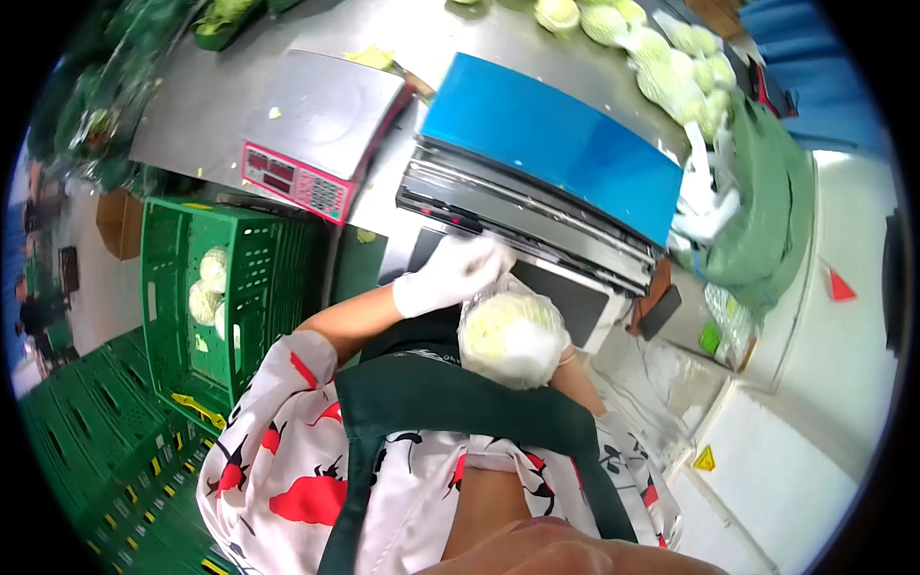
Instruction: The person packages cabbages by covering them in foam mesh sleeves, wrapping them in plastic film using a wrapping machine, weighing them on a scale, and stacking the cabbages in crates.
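You have the near edge of the blue-lidded machine (551,144) just beyond your left hand (455,273), the scale (326,105) to its far left, and bare worktop (359,24) farther off. Your right hand (566,355) is mostly hidden behind the bagged cabbage (494,340), so you cannot tell its grip; the left fingers curl beside the plastic, blurred, their hold unclear. The cabbage, round and pale green under shiny clear film, is close before your apron (460,393).

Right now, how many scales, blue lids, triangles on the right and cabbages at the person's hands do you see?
Scale: 1
Blue lid: 1
Triangles, yellow and red: 2
Bagged cabbage at the hands: 1
Total: 5
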`<state>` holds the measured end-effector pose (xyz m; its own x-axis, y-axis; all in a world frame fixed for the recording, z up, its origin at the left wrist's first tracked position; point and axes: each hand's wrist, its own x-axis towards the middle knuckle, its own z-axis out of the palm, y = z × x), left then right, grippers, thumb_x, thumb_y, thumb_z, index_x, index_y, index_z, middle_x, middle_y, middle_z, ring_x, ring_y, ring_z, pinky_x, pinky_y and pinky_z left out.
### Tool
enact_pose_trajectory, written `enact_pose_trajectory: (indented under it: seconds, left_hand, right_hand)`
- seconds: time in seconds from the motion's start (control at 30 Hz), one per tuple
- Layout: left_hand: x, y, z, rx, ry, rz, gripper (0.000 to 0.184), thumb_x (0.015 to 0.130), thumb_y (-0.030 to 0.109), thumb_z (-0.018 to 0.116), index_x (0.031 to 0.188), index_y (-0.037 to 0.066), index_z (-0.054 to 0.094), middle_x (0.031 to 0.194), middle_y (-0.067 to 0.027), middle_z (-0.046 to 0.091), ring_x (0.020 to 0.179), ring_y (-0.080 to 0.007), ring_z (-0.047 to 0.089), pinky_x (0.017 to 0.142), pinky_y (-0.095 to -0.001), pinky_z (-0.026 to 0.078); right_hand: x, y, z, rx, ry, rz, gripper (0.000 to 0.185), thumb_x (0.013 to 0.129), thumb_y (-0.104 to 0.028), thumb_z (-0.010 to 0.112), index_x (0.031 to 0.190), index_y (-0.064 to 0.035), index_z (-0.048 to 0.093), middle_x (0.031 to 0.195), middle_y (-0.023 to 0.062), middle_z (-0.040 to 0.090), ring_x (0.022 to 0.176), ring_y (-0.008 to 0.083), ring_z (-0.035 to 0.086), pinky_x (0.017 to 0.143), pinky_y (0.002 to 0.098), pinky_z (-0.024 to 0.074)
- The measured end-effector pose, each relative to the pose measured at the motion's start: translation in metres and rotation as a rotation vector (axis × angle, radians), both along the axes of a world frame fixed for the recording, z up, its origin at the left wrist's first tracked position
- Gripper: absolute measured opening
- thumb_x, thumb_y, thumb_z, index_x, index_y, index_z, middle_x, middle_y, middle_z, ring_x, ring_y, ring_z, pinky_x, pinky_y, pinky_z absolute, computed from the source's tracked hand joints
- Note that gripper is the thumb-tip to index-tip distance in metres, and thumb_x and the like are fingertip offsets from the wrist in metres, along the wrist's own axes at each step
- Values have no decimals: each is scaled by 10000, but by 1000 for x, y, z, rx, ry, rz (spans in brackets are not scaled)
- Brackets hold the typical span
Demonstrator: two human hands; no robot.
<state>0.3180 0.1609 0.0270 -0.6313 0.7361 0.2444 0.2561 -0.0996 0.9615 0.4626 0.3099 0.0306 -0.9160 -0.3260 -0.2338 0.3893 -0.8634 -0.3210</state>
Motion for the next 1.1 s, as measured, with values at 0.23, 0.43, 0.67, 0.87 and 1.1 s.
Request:
enact_pose_trajectory:
  seconds: [0.23, 0.43, 0.67, 0.87, 1.1]
  left_hand:
    - [-11, 10, 10, 93, -942, -97, 293, 970, 269, 641, 1182, 68, 627, 958, -28, 656, 847, -87, 602, 798, -281, 521]
    - [-22, -75, -37, 348, -1667, -166, 403, 1008, 388, 549, 1211, 51, 638, 1158, -91, 683, 1071, -178, 656, 873, -365, 567]
    - [-59, -301, -82, 863, -1144, 416, 647, 1004, 533, 390, 1446, 63, 444, 1436, -152, 524, 1336, -320, 490, 1156, -471, 364]
    - [-100, -462, -53, 576, -913, 1275, 638, 987, 537, 431, 1374, 40, 532, 1336, -158, 603, 1206, -337, 592, 1029, -510, 491]
    - [-199, -471, -39, -182, -300, 1405, 402, 1029, 250, 532, 1286, -47, 617, 1306, -120, 637, 1240, -214, 569, 1089, -362, 381]
  right_hand:
    - [-66, 21, 36, 1888, 213, -319, 214, 901, 15, 543, 1095, -9, 628, 1084, 141, 602, 1075, 291, 564, 977, 396, 420]
    - [-230, 100, 8, 2483, 569, -359, 506, 985, -279, 600, 1385, 12, 491, 1398, 206, 523, 1337, 370, 436, 1132, 441, 323]
    - [-313, 91, -49, 2601, 640, -14, 699, 995, -456, 506, 1466, 41, 366, 1478, 241, 434, 1409, 370, 365, 1172, 513, 249]
    - [-311, 92, -41, 2498, 613, -94, 659, 952, -408, 583, 1412, 40, 435, 1400, 244, 501, 1307, 383, 460, 1142, 489, 292]
    - [-311, 94, -41, 2479, 572, -75, 685, 933, -388, 618, 1420, 49, 415, 1402, 229, 499, 1326, 359, 445, 1151, 493, 272]
